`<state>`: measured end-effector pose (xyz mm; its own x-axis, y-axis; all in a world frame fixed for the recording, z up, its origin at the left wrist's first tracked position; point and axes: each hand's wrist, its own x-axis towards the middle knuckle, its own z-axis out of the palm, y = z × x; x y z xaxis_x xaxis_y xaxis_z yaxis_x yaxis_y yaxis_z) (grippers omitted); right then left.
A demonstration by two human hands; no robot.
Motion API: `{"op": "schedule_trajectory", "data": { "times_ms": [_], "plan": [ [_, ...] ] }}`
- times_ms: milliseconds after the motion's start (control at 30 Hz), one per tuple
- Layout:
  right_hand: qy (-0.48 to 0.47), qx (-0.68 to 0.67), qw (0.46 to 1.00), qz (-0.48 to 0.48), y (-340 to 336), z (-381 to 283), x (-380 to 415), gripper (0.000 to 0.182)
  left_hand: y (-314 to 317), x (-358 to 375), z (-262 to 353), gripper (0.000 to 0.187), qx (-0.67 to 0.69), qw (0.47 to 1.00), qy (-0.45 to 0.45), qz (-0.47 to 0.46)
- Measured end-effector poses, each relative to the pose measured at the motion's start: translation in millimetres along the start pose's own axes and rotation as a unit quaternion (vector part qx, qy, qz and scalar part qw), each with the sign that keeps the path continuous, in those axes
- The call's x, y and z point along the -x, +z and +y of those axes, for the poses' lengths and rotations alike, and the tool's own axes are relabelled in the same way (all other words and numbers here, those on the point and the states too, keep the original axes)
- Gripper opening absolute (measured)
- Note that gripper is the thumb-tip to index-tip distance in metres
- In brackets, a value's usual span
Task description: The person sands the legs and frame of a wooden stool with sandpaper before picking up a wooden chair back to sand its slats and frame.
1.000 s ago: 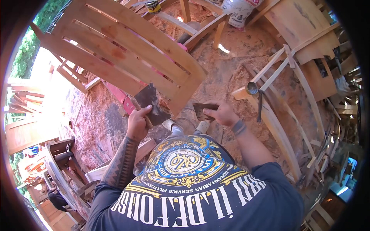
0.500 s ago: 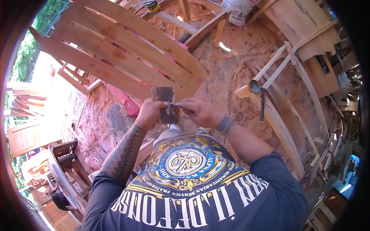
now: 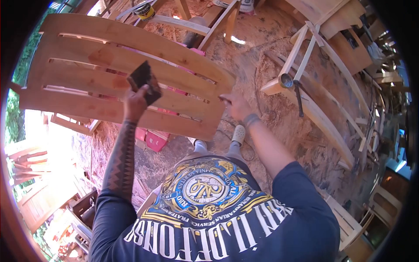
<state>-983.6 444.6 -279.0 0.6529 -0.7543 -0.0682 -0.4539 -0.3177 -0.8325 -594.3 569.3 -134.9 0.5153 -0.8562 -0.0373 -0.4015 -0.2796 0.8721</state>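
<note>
My left hand (image 3: 136, 105) grips a dark, smeared flat plate (image 3: 145, 83) by its lower edge, raised over the slatted wooden panel (image 3: 174, 102). My right hand (image 3: 237, 107) is at the panel's right end, closed around a thin dark scraper (image 3: 224, 100), mostly hidden by the fingers. Long slots run along the light brown panel, and darker reddish patches mark its surface near the plate.
Behind the panel are a yellow-and-black can (image 3: 144, 11) and a wooden frame (image 3: 185, 25). To the right, a round tin (image 3: 286, 81) and a hammer-like tool (image 3: 299, 99) rest by a curved timber (image 3: 321, 129). Sawdust covers the ground (image 3: 257, 65).
My hands have parted: the left carried the plate up and left over the panel, the right moved right and slightly up with the scraper. The view has shifted, showing both feet.
</note>
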Motion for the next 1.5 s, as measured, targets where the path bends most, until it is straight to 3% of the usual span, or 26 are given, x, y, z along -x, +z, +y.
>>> {"op": "schedule_trajectory", "data": {
  "times_ms": [33,167,233,367,433,533,667,1067,1167,1267,1500],
  "plan": [
    [0.009,0.03,0.999,0.014,5.1,14.2,-7.7,0.032,-8.8,2.8,17.8,0.021,0.044,0.997,-0.067,-0.015],
    [0.037,0.088,0.992,0.088,45.4,34.6,-51.5,0.034,-61.8,-34.3,-51.0,0.028,0.104,0.991,-0.052,-0.06],
    [0.026,0.098,0.987,0.121,67.4,47.4,-53.9,0.039,-73.1,-41.7,-66.2,0.031,0.162,0.98,-0.077,-0.085],
    [0.051,0.143,0.973,0.174,110.6,52.0,-42.3,0.053,-84.3,-41.7,-79.8,0.036,0.168,0.978,-0.038,-0.117],
    [0.064,0.108,0.978,0.165,114.1,39.0,-35.6,0.054,-88.1,-41.7,-82.4,0.035,0.138,0.984,-0.023,-0.115],
    [0.07,0.113,0.979,0.154,111.2,27.4,-24.3,0.054,-80.0,-36.5,-60.3,0.036,0.293,0.942,-0.085,-0.137],
    [0.051,0.162,0.974,0.148,128.3,34.9,-13.5,0.063,-88.8,-39.3,-66.2,0.037,0.205,0.969,-0.047,-0.132],
    [-0.003,0.196,0.978,0.071,120.1,37.1,16.4,0.048,-91.4,-41.0,-64.3,0.04,0.188,0.973,-0.048,-0.129],
    [0.078,0.059,0.991,-0.086,69.7,41.3,-8.1,0.042,-90.7,-44.6,-70.7,0.041,0.214,0.968,-0.042,-0.124],
    [0.097,-0.008,0.992,0.082,52.7,50.7,-34.1,0.039,-93.7,-41.4,-73.0,0.04,0.207,0.969,-0.057,-0.123],
    [0.059,0.048,0.997,0.033,43.6,60.9,-67.9,0.044,-94.5,-42.3,-72.5,0.038,0.197,0.973,-0.05,-0.108]
  ]
}}
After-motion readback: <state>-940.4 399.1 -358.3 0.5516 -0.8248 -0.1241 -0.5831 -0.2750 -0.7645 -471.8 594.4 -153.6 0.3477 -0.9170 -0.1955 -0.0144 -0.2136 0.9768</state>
